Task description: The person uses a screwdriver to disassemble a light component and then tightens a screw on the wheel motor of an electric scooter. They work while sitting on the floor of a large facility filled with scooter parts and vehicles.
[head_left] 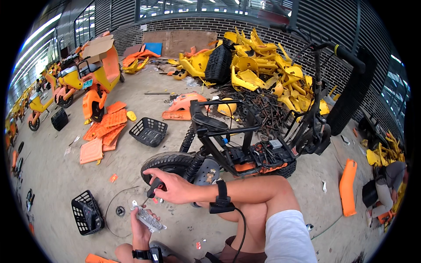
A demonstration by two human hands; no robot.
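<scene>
In my left hand (139, 231), low and left of centre, lies a clear plastic scooter light (150, 220) with small mounting tabs at its ends. My right hand (179, 189) wraps round the black handle of a screwdriver (155, 186), just above the light. The thin shaft slants down toward the light's upper end; whether the tip touches a screw is too small to tell. Behind my hands stands a stripped scooter frame (228, 130) with its rear wheel (164, 163), springs and bare wiring exposed. My right forearm crosses in front of its lower part.
Black plastic baskets (150, 136) (81, 202) and a small gear (120, 211) lie on the floor. Orange panels (109, 125) are stacked at left. Yellow body parts (250, 65) heap against the wall. An orange panel (348, 188) and a crouching person (388, 186) are at right.
</scene>
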